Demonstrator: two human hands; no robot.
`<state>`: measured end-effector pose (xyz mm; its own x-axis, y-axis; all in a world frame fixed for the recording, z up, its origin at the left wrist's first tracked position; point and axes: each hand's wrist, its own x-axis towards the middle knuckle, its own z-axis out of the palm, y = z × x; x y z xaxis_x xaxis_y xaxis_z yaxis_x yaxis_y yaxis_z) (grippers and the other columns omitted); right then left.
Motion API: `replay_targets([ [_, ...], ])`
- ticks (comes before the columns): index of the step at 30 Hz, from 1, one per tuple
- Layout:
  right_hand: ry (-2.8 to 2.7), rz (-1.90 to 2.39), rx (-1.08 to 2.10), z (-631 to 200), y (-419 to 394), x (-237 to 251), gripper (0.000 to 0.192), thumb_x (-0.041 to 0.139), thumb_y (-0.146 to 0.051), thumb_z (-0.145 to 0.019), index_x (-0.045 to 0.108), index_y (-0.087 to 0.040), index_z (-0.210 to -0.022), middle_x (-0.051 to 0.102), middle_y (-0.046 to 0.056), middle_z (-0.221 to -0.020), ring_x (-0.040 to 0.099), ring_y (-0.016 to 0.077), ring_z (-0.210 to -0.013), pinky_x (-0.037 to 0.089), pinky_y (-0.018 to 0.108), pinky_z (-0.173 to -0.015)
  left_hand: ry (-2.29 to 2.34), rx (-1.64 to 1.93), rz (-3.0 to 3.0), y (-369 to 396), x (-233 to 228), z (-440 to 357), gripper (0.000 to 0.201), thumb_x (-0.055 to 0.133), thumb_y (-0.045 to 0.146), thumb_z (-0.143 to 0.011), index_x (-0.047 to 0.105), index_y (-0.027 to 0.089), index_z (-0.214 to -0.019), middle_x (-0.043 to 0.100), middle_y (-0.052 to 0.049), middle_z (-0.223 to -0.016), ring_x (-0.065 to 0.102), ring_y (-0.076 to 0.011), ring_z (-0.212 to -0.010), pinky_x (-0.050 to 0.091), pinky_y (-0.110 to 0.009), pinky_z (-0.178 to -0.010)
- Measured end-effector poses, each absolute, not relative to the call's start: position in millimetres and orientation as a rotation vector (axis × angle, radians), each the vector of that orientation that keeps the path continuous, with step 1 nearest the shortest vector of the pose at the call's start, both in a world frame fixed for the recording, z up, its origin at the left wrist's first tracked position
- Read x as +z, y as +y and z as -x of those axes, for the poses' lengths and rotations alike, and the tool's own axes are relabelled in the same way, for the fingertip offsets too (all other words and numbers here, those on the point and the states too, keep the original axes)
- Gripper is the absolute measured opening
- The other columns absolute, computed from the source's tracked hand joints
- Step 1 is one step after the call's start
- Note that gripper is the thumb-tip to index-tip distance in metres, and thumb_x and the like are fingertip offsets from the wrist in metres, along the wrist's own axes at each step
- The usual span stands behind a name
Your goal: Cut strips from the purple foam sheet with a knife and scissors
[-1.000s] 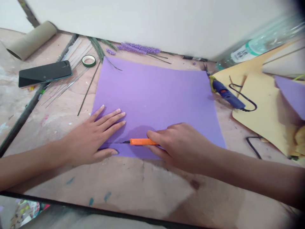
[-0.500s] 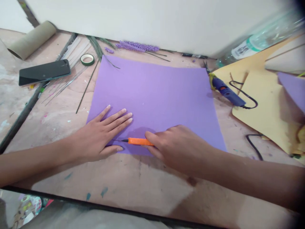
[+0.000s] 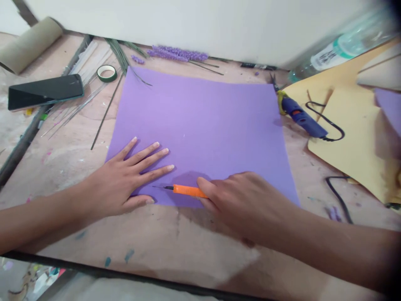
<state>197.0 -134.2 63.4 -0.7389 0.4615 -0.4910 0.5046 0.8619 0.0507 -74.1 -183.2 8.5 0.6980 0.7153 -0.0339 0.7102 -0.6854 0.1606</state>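
A purple sheet (image 3: 200,113) lies flat on the worktop. My left hand (image 3: 131,179) rests palm down on its lower left part, fingers spread. My right hand (image 3: 238,196) is closed around an orange-handled tool (image 3: 189,191) low over the sheet near its front edge. The tool has a thin dark pointed tip that reaches left into the gap between my left thumb and fingers. Whether the tip touches the sheet I cannot tell, nor exactly what kind of tool it is. My right fingers hide the rear of the handle.
A blue glue gun (image 3: 303,119) with a black cord lies at the sheet's right, near yellow sheets (image 3: 347,146) and a plastic bottle (image 3: 332,54). To the left are a phone (image 3: 45,92), green tape (image 3: 107,74) and a cardboard tube (image 3: 31,45). Purple flower stems (image 3: 177,53) lie behind.
My right hand and the orange-handled tool have moved a little to the right, away from my left hand. My left fingers are spread wider. The view has shifted slightly.
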Motion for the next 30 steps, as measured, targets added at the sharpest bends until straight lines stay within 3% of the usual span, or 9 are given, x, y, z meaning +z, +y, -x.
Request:
replay_targets([
  [7,2.497,-0.723,-0.175,-215.0,-134.3,62.4,0.013,0.055,-0.010,-0.092,0.056,-0.022,-0.085,0.073,0.000,-0.066,0.072,0.0253,-0.055,0.011,0.033,-0.050,1.149,0.011,-2.755,-183.4,11.1,74.6,0.069,0.043,0.057,-0.104,0.022,0.033,-0.165,0.016,-0.008,-0.174,0.016,-0.0311,-0.160,0.006,-0.059,-0.127],
  [14,2.628,-0.721,-0.160,-250.1,-130.6,58.1,0.015,0.065,-0.011,-0.084,0.054,-0.022,-0.081,0.069,0.000,-0.060,0.063,0.0208,-0.047,0.011,0.034,-0.051,1.166,0.035,-2.732,-183.5,11.6,74.1,0.067,0.042,0.056,-0.104,0.025,0.034,-0.165,0.017,-0.005,-0.174,0.020,-0.0317,-0.159,0.005,-0.055,-0.128],
  [24,2.728,-0.709,-0.052,-290.7,-118.2,60.2,0.014,0.055,-0.022,-0.098,0.061,-0.021,-0.085,0.069,0.000,-0.060,0.056,0.0188,-0.045,0.010,0.034,-0.056,1.133,0.005,-2.738,-184.5,16.7,74.4,0.069,0.047,0.051,-0.102,0.024,0.032,-0.165,0.015,-0.005,-0.174,0.021,-0.0331,-0.159,0.000,-0.055,-0.129],
  [30,2.807,-0.799,-0.235,-302.5,-105.6,58.7,0.034,0.038,-0.037,-0.106,0.062,-0.023,-0.085,0.065,0.001,-0.057,0.055,0.0199,-0.047,0.016,0.033,-0.057,1.085,0.031,-2.741,-182.0,15.6,84.5,0.070,0.048,0.049,-0.101,0.026,0.031,-0.165,0.015,-0.005,-0.174,0.019,-0.0334,-0.159,-0.001,-0.055,-0.129],
])
